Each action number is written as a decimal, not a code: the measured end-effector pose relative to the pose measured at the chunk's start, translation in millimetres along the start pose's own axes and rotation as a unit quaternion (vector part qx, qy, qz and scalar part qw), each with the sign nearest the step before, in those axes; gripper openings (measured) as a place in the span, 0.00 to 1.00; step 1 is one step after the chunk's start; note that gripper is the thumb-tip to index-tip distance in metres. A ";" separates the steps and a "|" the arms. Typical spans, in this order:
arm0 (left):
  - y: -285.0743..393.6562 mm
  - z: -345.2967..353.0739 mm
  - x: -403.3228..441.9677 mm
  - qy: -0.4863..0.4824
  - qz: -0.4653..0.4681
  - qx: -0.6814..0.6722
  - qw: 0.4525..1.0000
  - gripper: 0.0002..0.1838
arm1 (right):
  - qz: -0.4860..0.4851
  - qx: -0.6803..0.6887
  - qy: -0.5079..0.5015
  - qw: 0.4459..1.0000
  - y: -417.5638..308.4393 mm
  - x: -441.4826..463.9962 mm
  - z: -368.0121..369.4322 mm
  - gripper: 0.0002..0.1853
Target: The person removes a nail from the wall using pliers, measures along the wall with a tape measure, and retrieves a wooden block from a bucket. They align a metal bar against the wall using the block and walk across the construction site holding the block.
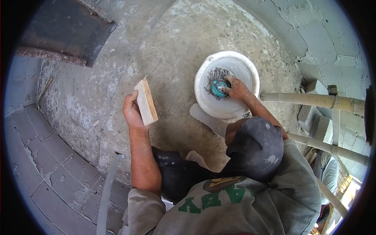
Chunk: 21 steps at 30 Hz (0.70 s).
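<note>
A short piece of wood (pixel 145 102), pale on its face with a raw brown edge, is gripped in my left hand (pixel 133 111), thumb across its side. My right hand (pixel 237 89) reaches into a white bucket (pixel 252 70), its fingers closed on a teal and dark tape measure (pixel 219 87). The tape measure rests on a heap of nails (pixel 217 73) at the bottom of the bucket. The bucket stands on the concrete floor in front of my right knee.
Block walls (pixel 51 156) curve along the left and right. A dark panel (pixel 62 31) lies at the upper left. Bamboo poles (pixel 313 100) and loose blocks (pixel 323 129) are at the right. Another person's leg (pixel 329 172) shows at the lower right.
</note>
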State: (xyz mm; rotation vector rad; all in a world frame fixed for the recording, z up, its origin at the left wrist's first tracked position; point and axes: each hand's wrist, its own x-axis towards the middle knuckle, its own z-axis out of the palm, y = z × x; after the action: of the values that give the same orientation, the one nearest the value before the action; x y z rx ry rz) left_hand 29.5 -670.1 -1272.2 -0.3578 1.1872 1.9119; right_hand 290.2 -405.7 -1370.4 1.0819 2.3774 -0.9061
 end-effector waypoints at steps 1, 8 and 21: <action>-1.1 -1.9 0.2 -0.004 0.000 0.012 1.000 0.18 | 0.020 0.021 0.003 1.000 3.4 2.4 0.5 0.34; -25.5 -13.9 12.3 0.017 -0.079 0.259 0.962 0.19 | -0.057 -0.190 -0.007 0.980 -36.0 -7.8 13.1 0.48; -9.8 3.2 6.0 0.001 0.036 0.319 0.947 0.18 | 0.014 0.410 0.142 0.901 -15.9 -111.6 -80.3 0.41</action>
State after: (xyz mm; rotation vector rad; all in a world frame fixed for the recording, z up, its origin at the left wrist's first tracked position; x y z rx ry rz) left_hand 34.0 -662.4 -1280.1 0.0358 1.7524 1.4712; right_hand 343.1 -417.4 -1243.1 1.6204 2.1908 -1.9495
